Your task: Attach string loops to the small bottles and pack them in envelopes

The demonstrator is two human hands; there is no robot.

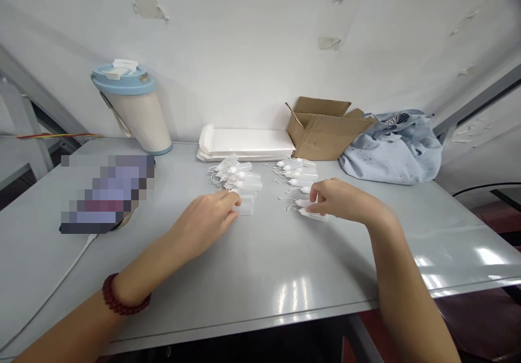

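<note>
Two bare hands reach over small clear bottles with white tops on a grey table (252, 276). The left hand (209, 219), a dark red beaded bracelet (122, 307) at its wrist, curls its fingers at the nearest bottle of one cluster (249, 178), which lies just beyond; whether it grips anything cannot be told. The right hand (342, 200), thumb and forefinger bent and slightly parted, meets the near end of a second cluster (305, 172); its hold is equally unclear. Beyond the hands lie stacked white packages (252, 141), an open cardboard box (325, 135) and a pale blue cloth bundle (393, 154). A lidded tumbler (142, 116) stands beyond and left of the left hand.
</note>
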